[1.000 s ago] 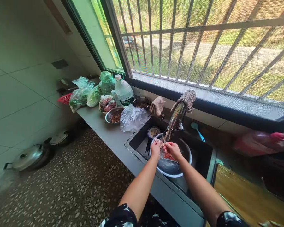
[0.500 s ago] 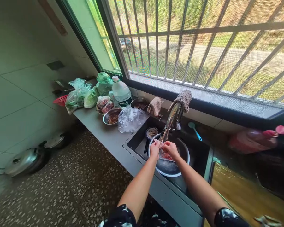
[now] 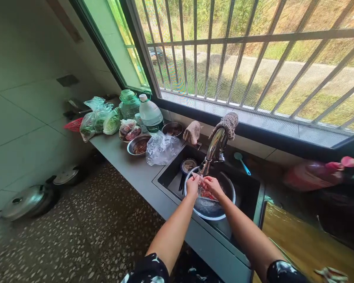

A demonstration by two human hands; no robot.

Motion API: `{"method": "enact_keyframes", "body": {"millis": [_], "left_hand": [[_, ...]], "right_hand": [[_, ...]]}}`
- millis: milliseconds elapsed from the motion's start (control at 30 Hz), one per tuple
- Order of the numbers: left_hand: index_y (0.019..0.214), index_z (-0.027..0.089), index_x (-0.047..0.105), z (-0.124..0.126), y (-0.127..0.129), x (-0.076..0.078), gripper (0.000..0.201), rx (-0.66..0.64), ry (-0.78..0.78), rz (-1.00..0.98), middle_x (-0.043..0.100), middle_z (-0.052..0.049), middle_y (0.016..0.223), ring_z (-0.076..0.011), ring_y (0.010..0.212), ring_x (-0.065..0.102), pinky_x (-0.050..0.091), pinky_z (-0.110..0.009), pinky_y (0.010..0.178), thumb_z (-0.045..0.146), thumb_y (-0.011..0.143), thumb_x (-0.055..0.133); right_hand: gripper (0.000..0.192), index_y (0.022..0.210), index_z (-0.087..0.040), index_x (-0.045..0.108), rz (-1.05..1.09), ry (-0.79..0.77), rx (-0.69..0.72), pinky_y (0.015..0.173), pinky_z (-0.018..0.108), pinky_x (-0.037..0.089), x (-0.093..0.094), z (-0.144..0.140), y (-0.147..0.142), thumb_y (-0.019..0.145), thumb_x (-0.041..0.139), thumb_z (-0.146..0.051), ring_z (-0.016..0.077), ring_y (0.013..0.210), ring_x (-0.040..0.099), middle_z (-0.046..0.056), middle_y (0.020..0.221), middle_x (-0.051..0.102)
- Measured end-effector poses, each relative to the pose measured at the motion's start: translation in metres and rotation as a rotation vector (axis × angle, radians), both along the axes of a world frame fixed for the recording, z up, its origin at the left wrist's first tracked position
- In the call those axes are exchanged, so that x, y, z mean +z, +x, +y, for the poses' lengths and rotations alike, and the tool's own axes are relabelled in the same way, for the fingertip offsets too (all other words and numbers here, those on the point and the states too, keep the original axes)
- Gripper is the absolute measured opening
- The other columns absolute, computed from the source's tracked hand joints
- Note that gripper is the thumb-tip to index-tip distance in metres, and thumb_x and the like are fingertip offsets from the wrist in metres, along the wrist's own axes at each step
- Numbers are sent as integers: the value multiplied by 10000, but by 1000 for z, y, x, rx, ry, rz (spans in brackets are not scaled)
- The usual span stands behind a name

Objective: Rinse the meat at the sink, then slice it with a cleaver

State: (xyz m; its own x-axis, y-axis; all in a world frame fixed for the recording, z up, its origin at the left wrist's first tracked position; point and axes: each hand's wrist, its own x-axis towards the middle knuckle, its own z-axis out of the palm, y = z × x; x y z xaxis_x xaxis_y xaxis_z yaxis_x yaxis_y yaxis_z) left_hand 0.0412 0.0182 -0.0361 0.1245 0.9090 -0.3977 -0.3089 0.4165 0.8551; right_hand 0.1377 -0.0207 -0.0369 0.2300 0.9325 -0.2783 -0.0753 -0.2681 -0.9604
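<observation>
Both hands meet over a metal basin in the dark sink, just below the faucet. My left hand is closed, pinching the upper left edge of a clear plastic bag of red meat. On the other side, my right hand has its fingers closed on the same bag's edge. The bag hangs between the hands, above the bottom of the basin. Its exact contents are partly hidden by the fingers.
A small round container stands in the sink's left corner. Left on the counter are a crumpled plastic bag, a bowl, a large water jug and bagged greens. A blue-handled brush and wooden board lie right.
The fingers have shifted slightly at the bag's edge, and more of the red meat shows between the hands. The view has moved a little.
</observation>
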Motion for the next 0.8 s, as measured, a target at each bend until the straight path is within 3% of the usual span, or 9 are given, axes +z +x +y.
{"method": "enact_keyframes", "body": {"millis": [133,233,367,467,633,700,800], "left_hand": [[661,91,604,-1,1,0,314,-42,40,55,589,-27,603,-93,504,500,369,-205,511,365,535,692],[691,85,617,-1,3,4,344,-49,-6,20,598,-41,608,-98,506,510,378,-207,505,376,525,699],[692,84,623,-1,4,7,360,-63,-33,-23,601,-41,604,-99,503,512,388,-208,507,369,496,723],[679,84,619,1,5,7,351,-90,-32,-84,602,-38,611,-101,517,521,402,-214,532,349,480,734],[724,90,596,3,11,8,346,14,-98,-164,604,-38,629,-114,544,553,430,-235,578,320,507,736],[775,102,587,4,14,8,352,70,-89,-198,609,-35,661,-117,570,566,437,-239,600,326,539,722],[820,122,579,4,17,6,349,151,-71,-225,610,-24,689,-114,598,573,438,-230,610,336,573,701]], "right_hand": [[137,604,-153,539,-181,-20,-48,375,167,304,-3,-1,-1,595,528,-289,71,384,418,-38,455,499],[134,618,-154,552,-147,-8,-72,373,171,300,-3,-2,1,597,510,-280,71,376,407,-42,449,491],[189,663,-146,565,-30,-20,7,397,179,319,2,-2,4,620,517,-324,75,399,420,-29,491,516],[176,625,-138,566,-150,-28,-4,409,174,305,6,1,5,592,558,-311,71,426,417,-29,505,518],[172,663,-142,587,-235,7,-102,425,177,322,13,3,5,610,523,-293,86,465,455,-16,552,555],[206,722,-154,572,-207,7,-215,419,184,344,16,1,2,634,521,-333,95,462,475,-7,580,573],[261,679,-168,518,-119,-98,-327,372,189,336,18,-1,-7,644,549,-424,92,399,458,0,525,551]]}}
